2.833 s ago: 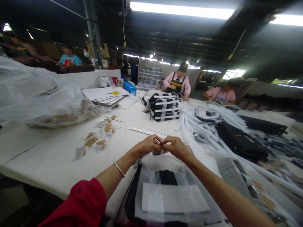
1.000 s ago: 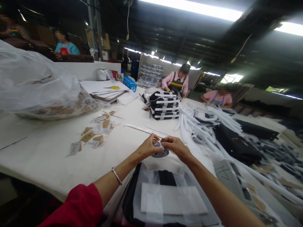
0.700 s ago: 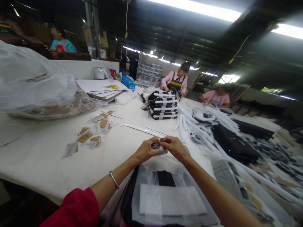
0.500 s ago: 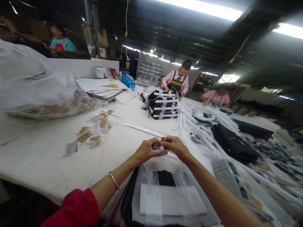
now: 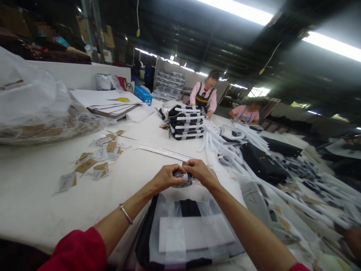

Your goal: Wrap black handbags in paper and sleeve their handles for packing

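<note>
My left hand [image 5: 168, 175] grips a small dark bundle [image 5: 184, 180] with a white band and what looks like clear plastic around it. The fingers of my right hand [image 5: 200, 171] pinch at the bundle's top, where a bit of brown card shows; the fingers partly hide what they hold. Just below my hands lies a black bag [image 5: 143, 241] covered with translucent wrap, a white rectangular sheet [image 5: 197, 233] on top of it. Left of my hands, paper tags with strings [image 5: 86, 165] are scattered over the white table [image 5: 118, 210].
Several black bags with white-wrapped handles [image 5: 186, 124] are stacked ahead. White padded tubes [image 5: 210, 143] and a black bag [image 5: 262, 162] crowd the right. A large plastic sack of tags [image 5: 50, 124] stands left, near yellow scissors [image 5: 123, 99] on white sheets. Co-workers are beyond.
The view has swung slightly right, so the scene sits farther left. Both hands stay together on the small bundle. At far left, a co-worker's arm is now stretched out.
</note>
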`<state>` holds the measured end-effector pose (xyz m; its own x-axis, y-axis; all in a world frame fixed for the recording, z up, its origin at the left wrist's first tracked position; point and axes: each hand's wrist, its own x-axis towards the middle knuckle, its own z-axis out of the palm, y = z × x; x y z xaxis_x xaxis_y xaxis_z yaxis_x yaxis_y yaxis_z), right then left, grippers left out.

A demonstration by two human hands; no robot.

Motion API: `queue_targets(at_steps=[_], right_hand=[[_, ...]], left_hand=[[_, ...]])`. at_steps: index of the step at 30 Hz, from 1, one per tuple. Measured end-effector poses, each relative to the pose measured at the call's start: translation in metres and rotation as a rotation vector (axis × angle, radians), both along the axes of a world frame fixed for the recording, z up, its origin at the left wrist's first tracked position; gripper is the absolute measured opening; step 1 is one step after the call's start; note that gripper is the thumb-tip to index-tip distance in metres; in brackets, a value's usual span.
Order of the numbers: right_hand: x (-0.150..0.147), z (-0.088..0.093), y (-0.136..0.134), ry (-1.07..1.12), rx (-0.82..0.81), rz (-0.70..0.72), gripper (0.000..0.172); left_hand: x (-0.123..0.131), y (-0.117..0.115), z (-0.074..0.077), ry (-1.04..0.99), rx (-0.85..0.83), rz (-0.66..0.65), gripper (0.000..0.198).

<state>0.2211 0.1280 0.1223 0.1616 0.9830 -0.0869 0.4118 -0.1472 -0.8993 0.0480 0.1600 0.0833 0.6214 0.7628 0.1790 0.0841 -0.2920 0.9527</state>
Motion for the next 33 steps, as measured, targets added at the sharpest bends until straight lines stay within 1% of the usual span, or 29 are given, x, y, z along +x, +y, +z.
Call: queue_targets(at_steps=[4, 9, 13, 17, 20, 22, 24, 26, 30, 33], right_hand=[[-0.003, 0.008, -0.010, 0.032, -0.004, 0.028, 0.025], [-0.004, 0.019, -0.024, -0.003, -0.009, 0.027, 0.022], [0.000, 0.015, -0.027, -0.012, 0.034, 0.043, 0.022], [0.005, 0.009, -0.026, -0.057, 0.085, 0.085, 0.019], [0.008, 0.011, -0.028, -0.191, 0.113, 0.134, 0.015], [0.008, 0.014, -0.032, -0.316, 0.158, 0.199, 0.014], [0.008, 0.015, -0.037, -0.476, 0.225, 0.274, 0.014], [0.007, 0.012, -0.042, -0.664, 0.300, 0.319, 0.014], [0.005, -0.003, -0.048, -0.978, 0.432, 0.284, 0.010], [0.004, -0.011, -0.050, -1.087, 0.511, 0.243, 0.013]], left_hand=[[0.002, 0.003, -0.005, -0.013, -0.054, 0.034, 0.029], [0.005, 0.004, -0.009, -0.051, -0.110, 0.033, 0.028], [0.006, 0.005, -0.008, -0.090, -0.171, 0.018, 0.028], [0.007, 0.006, -0.006, -0.169, -0.349, -0.022, 0.031], [0.008, 0.006, -0.005, -0.190, -0.423, -0.034, 0.032], [0.009, 0.007, -0.005, -0.196, -0.453, -0.043, 0.033], [0.010, 0.008, -0.005, -0.205, -0.475, -0.053, 0.034], [0.012, 0.009, -0.006, -0.214, -0.490, -0.061, 0.035], [0.016, 0.010, -0.008, -0.217, -0.511, -0.092, 0.040], [0.018, 0.009, -0.010, -0.212, -0.521, -0.118, 0.042]])
